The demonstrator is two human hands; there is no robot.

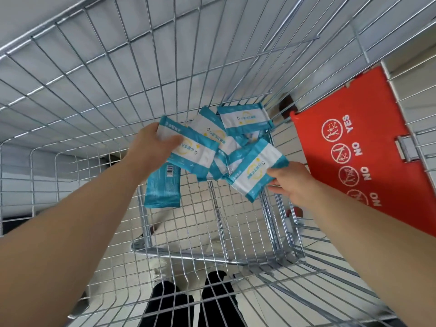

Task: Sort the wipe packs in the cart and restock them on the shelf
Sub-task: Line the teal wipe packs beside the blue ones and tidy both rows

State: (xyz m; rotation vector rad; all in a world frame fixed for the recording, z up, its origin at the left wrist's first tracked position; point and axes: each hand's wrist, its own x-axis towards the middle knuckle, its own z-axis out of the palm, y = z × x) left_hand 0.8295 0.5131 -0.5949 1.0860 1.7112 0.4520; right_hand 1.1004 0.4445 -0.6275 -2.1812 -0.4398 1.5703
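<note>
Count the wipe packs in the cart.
6 plainly visible: a pack in the left hand, another pack in the right hand, a barcode-up pack on the cart floor, a far-corner pack, two heaped packs between. The heap may hide more.

I see teal-and-white wipe packs (245, 119) overlapping in a heap at 12 o'clock end of wire cart (212, 223) floor. One barcode-up pack (162, 187) lies flat at heap's 8 o'clock. The left-held pack (193, 149) & right-held pack (254, 171) sit raised, tilted, label up, pinched by left hand (151, 145) & right hand (292, 182).
</note>
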